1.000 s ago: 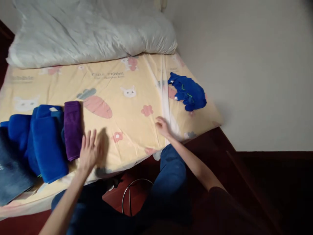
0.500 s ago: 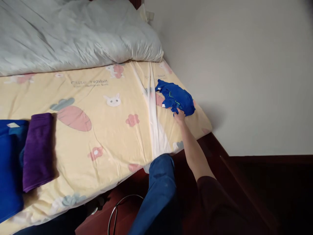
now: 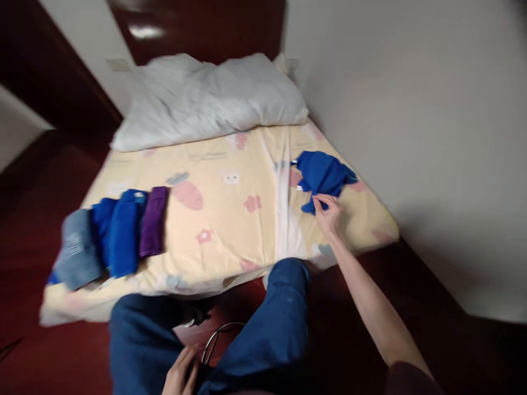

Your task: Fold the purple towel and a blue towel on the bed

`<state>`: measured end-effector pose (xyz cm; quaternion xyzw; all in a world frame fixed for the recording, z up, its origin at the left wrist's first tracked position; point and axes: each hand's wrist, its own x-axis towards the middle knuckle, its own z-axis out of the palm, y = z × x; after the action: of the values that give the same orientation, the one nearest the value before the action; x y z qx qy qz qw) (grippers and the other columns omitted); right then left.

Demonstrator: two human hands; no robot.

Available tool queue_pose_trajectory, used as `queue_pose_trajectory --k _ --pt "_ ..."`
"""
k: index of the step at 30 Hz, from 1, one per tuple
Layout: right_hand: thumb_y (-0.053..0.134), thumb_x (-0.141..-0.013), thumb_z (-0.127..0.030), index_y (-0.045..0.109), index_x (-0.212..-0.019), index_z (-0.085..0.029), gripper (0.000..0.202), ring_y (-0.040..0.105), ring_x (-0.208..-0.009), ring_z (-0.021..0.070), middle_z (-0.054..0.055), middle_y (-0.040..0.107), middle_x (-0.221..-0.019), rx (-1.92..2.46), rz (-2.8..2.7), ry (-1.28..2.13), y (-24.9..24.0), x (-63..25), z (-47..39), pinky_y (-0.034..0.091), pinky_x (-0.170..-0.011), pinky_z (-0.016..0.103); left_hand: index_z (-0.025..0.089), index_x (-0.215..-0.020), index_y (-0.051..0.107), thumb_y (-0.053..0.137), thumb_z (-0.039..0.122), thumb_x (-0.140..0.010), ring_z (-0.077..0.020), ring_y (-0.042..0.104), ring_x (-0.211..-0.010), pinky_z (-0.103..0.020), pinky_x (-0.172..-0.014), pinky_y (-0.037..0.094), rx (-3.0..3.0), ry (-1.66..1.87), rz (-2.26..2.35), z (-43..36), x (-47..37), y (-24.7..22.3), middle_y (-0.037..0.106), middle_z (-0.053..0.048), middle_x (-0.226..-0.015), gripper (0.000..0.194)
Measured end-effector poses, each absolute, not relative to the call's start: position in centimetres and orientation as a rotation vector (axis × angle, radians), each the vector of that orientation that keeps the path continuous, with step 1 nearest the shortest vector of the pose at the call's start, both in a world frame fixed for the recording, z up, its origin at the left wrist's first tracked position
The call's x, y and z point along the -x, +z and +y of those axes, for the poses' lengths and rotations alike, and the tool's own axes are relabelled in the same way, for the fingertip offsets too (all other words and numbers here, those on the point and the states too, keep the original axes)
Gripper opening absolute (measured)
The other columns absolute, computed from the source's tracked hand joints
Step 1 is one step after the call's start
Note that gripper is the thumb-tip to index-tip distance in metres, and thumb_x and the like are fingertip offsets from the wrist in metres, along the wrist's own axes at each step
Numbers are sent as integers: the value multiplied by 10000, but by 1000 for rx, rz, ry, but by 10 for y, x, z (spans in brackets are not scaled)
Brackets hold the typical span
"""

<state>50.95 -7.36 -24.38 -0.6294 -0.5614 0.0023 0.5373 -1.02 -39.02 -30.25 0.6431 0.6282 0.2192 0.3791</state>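
The bed (image 3: 230, 241) carries a yellow printed sheet (image 3: 214, 219), with a white duvet (image 3: 214, 99) bunched at its far end. A row of folded towels (image 3: 119, 233) lies near the left edge, with a purple towel (image 3: 153, 221) as its right-hand item. The blue cloth (image 3: 323, 174) lies crumpled at the far right of the bed, close to the wall-side edge.

Risks, in our judgement:
- The cloth sits near the mattress edge. A sideways pull could drag it off towards the wall.
- We pinch only one corner. Lifting from that point would let the rest hang and unfold unevenly.
- The sheet is already creased beside the cloth. A low drag could ruck it further.

Grip state:
- Our right hand (image 3: 328, 213) is at full reach, its grip narrow, with fingertips closed on the near corner of the cloth.
- Our left hand (image 3: 181, 373) rests low by our knee, beside a metal ring (image 3: 218, 337). Its fingers curl loosely and hold nothing we can make out.
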Motion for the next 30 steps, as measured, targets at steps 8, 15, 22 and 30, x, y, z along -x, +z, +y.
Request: queue_pose_trajectory --k 8,15,22,30 --pt "654 -960 -431 768 -900 -221 246 709 -944 223 95 729 -1020 1074 -1399 784 -251 -255 -199 593 -820 346 233 -1337 670 506 436 -1030 -254 688 -1218 -403 -1041 585 -1364 906 1523 -383 -15 -279 704 -125 -1336 403" --pt "657 -956 -474 755 -939 -220 273 729 -953 230 87 743 -1027 1080 -1118 1243 -286 -104 -322 619 -871 355 164 -1460 531 638 255 -836 -302 585 -1368 -507 -1204 437 -1415 1188 1539 -358 -8 -283 604 -168 -1464 640" --pt "719 -918 -448 760 -1054 -213 275 751 -922 217 77 778 -1038 1084 -1113 1477 -291 -130 -353 633 -862 340 156 -1264 675 648 236 -740 -240 699 -983 -369 -925 570 -1171 965 1394 -382 10 -288 754 -94 -1124 531" --pt "564 -1011 -355 788 -1149 -259 280 722 -1184 236 60 774 -1213 1061 -1424 1479 -291 -120 -374 587 -1063 398 175 -1000 684 643 384 -737 -201 650 -824 -304 -802 538 -602 1134 1181 -383 23 -278 705 -46 -900 338"
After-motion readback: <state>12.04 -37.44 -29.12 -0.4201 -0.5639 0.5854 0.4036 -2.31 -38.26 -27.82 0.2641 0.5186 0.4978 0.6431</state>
